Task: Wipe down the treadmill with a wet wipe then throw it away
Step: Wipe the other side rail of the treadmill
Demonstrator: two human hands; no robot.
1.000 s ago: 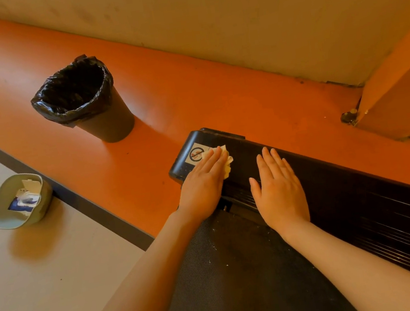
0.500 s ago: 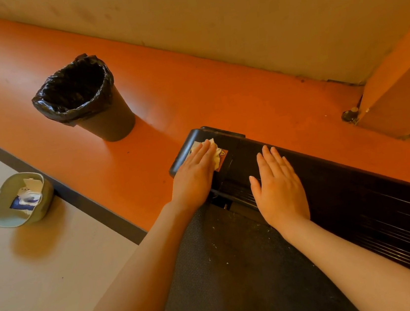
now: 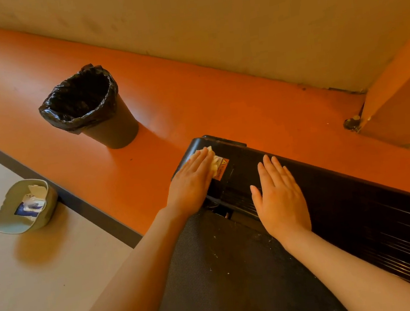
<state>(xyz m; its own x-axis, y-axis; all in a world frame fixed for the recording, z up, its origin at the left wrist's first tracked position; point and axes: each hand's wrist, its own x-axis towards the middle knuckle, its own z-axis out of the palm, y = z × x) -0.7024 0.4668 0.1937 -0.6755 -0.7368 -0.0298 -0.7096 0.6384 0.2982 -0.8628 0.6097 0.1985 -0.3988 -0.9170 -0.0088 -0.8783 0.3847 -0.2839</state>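
Two hands flat on one treadmill. Left hand, fingers straight and together, presses one crumpled wet wipe onto treadmill's far-left corner, beside an orange sticker. Right hand rests palm-down, fingers extended, holding nothing. One black-lined bin left of treadmill; one wipes tub farther left.

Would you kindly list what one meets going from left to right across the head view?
Wipes tub → bin → left hand pressing the wipe → right hand flat on the treadmill → orange post.
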